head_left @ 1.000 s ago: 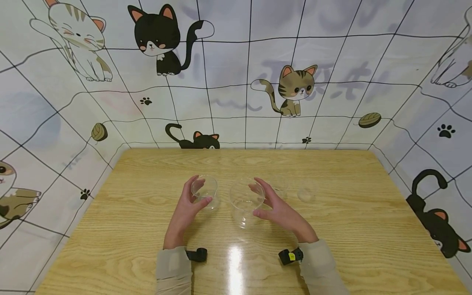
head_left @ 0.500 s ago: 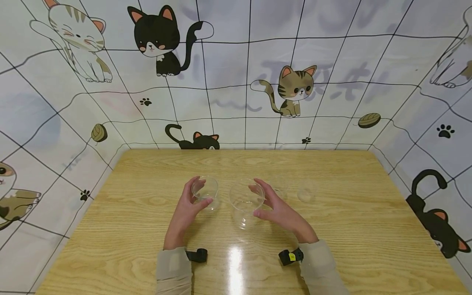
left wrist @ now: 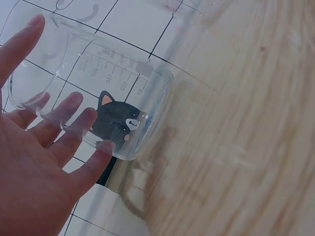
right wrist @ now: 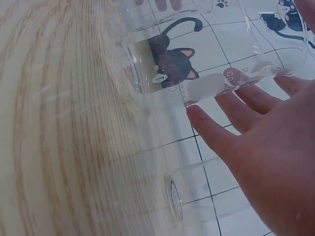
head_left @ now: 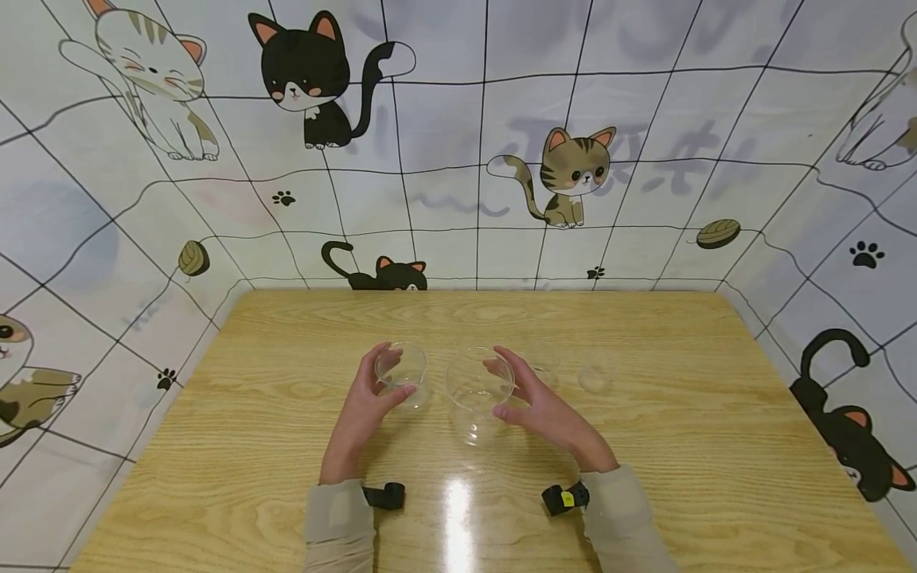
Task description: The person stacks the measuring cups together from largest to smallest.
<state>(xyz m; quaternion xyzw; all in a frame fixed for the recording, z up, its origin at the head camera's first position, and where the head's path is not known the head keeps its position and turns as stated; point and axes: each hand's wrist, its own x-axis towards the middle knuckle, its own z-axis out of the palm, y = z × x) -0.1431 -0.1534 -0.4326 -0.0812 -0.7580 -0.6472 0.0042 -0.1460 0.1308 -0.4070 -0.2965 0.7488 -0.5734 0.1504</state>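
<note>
My left hand (head_left: 367,410) curls round a clear glass beaker (head_left: 403,376), thumb on the near side and fingers behind. Printed graduations run up this beaker (left wrist: 118,73) in the left wrist view. My right hand (head_left: 548,410) holds a larger clear beaker (head_left: 478,398) from its right side. In the right wrist view, the fingers (right wrist: 211,130) lie along that beaker's wall, over a white printed patch. Both beakers look see-through with nothing inside, mouths up, a small gap between them.
Behind and right of my right hand stand two more clear glass vessels (head_left: 542,362), the farther small one (head_left: 595,378) faint against the wooden table (head_left: 680,446). A cat-patterned sheet (head_left: 458,183) surrounds the back and sides. Each wrist wears a black camera strap (head_left: 387,496).
My left hand has slid slightly right with the smaller beaker, narrowing the gap. My right hand and the larger beaker stay in place.
</note>
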